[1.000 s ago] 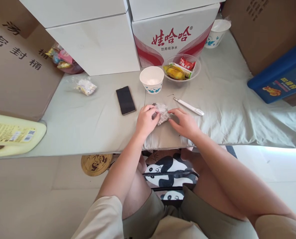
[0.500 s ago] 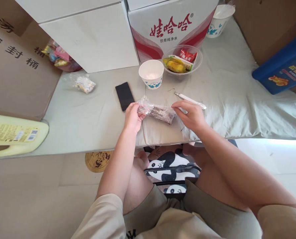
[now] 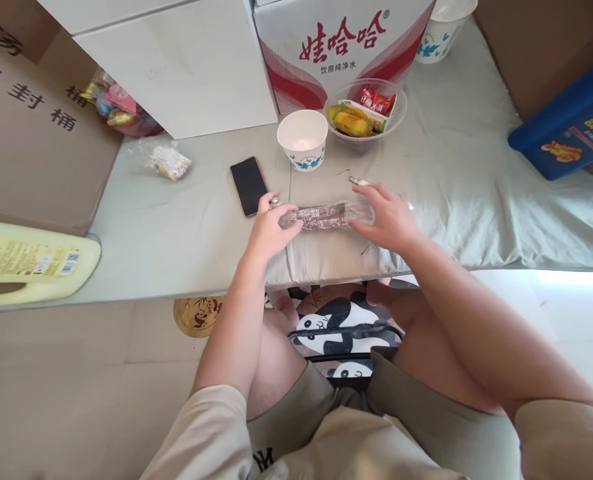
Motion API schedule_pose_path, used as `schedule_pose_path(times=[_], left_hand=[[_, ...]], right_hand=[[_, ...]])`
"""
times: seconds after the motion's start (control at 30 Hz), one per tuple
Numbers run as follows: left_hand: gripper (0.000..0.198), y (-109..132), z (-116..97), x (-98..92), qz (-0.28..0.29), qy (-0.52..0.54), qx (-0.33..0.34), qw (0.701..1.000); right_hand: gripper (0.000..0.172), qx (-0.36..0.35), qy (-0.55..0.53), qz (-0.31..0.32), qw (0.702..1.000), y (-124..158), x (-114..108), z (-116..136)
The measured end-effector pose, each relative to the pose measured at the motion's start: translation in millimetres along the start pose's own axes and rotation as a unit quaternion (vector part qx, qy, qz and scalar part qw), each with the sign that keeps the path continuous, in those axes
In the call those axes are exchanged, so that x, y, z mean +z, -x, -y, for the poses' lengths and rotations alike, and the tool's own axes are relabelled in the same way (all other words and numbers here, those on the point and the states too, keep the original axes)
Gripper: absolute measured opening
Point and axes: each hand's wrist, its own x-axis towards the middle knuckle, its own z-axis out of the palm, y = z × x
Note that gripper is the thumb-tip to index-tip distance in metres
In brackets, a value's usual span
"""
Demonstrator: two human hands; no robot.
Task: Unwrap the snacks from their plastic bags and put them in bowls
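A clear plastic packet (image 3: pixel 321 217) with dark brown contents and small white print lies lengthwise near the front of the cloth-covered surface. My left hand (image 3: pixel 271 230) has its thumb and fingers around the packet's left end. At the other end, my right hand (image 3: pixel 384 217) spans the clear wrapper between thumb and fingers. Just behind the right fingers is a white slim cutter-like tool (image 3: pixel 359 181), mostly hidden by that hand. A black-screened phone (image 3: pixel 249 187) lies behind my left hand. Beyond the packet stands a white paper bowl (image 3: pixel 304 143) with blue leaf print.
A clear plastic bowl (image 3: pixel 401 123) holds wrapped snacks. Crumpled plastic (image 3: pixel 169 160) lies to the left. White boxes (image 3: pixel 176 80) and a red-white carton (image 3: pixel 346 50) stand behind. A yellow jug (image 3: pixel 36 260) is at left, a blue container (image 3: pixel 566 127) at right.
The packet has gone from slanted to nearly level across the surface. Both hands have shifted their fingers on its ends, with thumbs and fingers spread wider. The view has tilted slightly.
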Motion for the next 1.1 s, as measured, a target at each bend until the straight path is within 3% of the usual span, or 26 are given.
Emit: schedule_pose_path(times=[0.1,0.17,0.27,0.4,0.5,0.6,0.67,0.77,0.83,0.93,1.0,1.1], left_hand=[[0.006,7.3,-10.6,-6.5,0.003,-0.033,0.041,0.999],[0.004,13.6,-18.9,-13.3,-0.012,-0.054,0.073,0.996],[0.007,26.6,-30.2,-24.7,-0.028,-0.076,0.126,0.989],[0.011,43.2,-35.3,-35.4,-0.003,-0.065,0.158,0.985],[0.014,44.1,-33.8,-36.5,0.026,-0.086,0.150,0.985],[0.013,33.6,-37.1,-34.3,0.025,-0.117,0.130,0.984],[0.012,25.9,-43.9,-34.4,-0.011,-0.116,0.137,0.984],[0.014,25.2,-55.7,-39.3,-0.089,-0.085,0.168,0.978],[0.014,34.5,-60.5,-44.1,-0.104,-0.067,0.177,0.976],[0.010,56.9,-60.3,-50.3,-0.033,-0.037,0.149,0.988],[0.016,70.5,-56.6,-53.6,0.077,0.006,0.092,0.993],[0.020,80.5,-49.0,-57.7,0.255,0.072,-0.045,0.963]], right_hand=[[0.035,-0.037,0.040,0.038,0.998,2.8,3.5,5.9],[0.024,-0.065,0.051,0.009,0.997,8.0,-1.6,11.2],[0.027,-0.121,0.049,-0.028,0.991,20.9,-15.8,20.6],[0.030,-0.173,0.022,0.051,0.983,39.3,-28.6,28.4],[0.032,-0.134,0.061,0.094,0.985,44.4,-27.3,30.2],[0.030,-0.042,0.125,0.059,0.990,40.2,-23.7,33.9],[0.030,0.000,0.128,0.010,0.992,35.7,-24.3,39.1],[0.028,-0.010,0.091,-0.062,0.994,33.3,-30.5,48.1],[0.025,-0.052,0.066,-0.078,0.993,36.0,-36.0,51.0],[0.022,-0.124,0.024,0.007,0.992,43.9,-42.3,48.3],[0.025,-0.141,-0.005,0.135,0.981,48.7,-44.7,43.6],[0.036,-0.100,-0.023,0.292,0.951,51.4,-45.8,37.9]])
